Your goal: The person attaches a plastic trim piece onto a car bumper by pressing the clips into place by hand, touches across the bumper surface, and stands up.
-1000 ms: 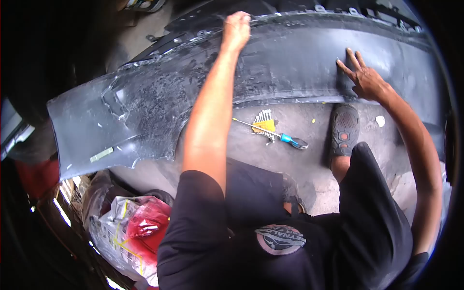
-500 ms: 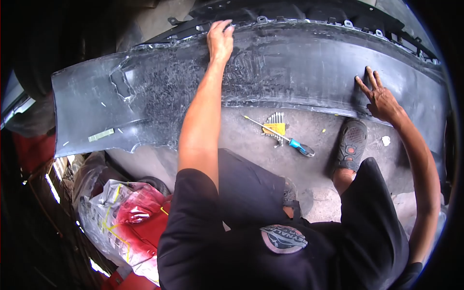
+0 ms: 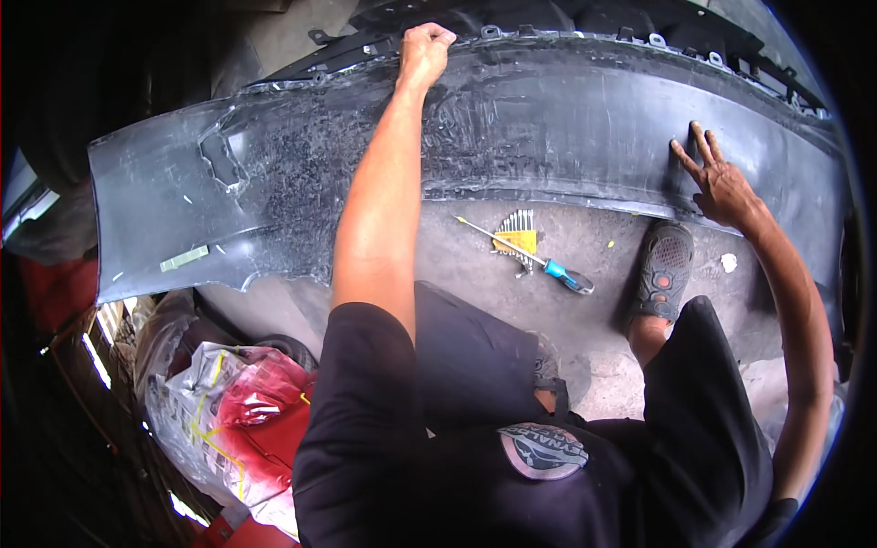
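Observation:
A long, dark bumper cover, scuffed and dusty, stretches across the view with its inner side up. At its far edge, by the row of tabs, my left hand is closed, with thumb and fingertips pressed together. What is between those fingers is hidden. My right hand rests open on the near right part of the cover, several fingers spread against its surface. Below the cover, a screwdriver with a blue and black handle lies on the floor across a set of wrenches in a yellow holder.
A black slotted trim piece runs behind the far edge. My sandalled foot stands near the cover's near edge. At lower left sits a red part masked with plastic and yellow tape. A white scrap lies on the floor.
My left hand has moved slightly up and right along the far edge, and its fingers have closed together. The cover's left end appears slightly lower and further left. My right hand stays in place.

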Tool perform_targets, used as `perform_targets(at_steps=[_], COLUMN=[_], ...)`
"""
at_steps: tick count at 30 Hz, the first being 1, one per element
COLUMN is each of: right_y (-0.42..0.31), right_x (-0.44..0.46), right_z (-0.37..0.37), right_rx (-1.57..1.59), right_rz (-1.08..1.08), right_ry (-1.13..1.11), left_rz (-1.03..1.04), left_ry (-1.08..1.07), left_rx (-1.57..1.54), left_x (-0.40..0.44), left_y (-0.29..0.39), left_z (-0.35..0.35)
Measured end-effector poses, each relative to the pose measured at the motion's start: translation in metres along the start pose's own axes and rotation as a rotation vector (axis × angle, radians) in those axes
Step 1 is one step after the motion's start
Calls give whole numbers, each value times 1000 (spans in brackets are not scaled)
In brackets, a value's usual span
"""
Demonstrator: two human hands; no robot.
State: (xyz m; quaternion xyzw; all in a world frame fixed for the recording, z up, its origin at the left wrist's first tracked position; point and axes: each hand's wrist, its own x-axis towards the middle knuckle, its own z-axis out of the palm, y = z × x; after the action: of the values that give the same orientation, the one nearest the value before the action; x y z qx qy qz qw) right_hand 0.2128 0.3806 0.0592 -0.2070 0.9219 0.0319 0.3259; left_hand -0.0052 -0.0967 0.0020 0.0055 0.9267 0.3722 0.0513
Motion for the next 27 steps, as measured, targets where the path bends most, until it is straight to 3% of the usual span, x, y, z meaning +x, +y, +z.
perform_targets(at_steps=[6,9,13,16,19,24,27], right_y=[2,4,4,1,3,5,7], right_x=[0,1,1,0,0,2,2], right_z=[3,5,6,0,3,5,7], right_rx=[3,4,-5,-1,16,0,-4], right_rz=[-17,-12,1,2,-14,-19,-28], right_ry=[17,5,-6,-33,-1,-21,-11], left_rz=[12,-182,-258,-172,-338,-313,-264], left_ry=[-63,-182,-188,-134,-46,25,256], left_rx=[108,26,-188,-195,-461,-476,-512], left_x=[15,19,-1,4,-10,-31,-56], left_y=[-4,3,24,11,10,18,2], left_z=[-4,-9,-13,-4,5,5,16])
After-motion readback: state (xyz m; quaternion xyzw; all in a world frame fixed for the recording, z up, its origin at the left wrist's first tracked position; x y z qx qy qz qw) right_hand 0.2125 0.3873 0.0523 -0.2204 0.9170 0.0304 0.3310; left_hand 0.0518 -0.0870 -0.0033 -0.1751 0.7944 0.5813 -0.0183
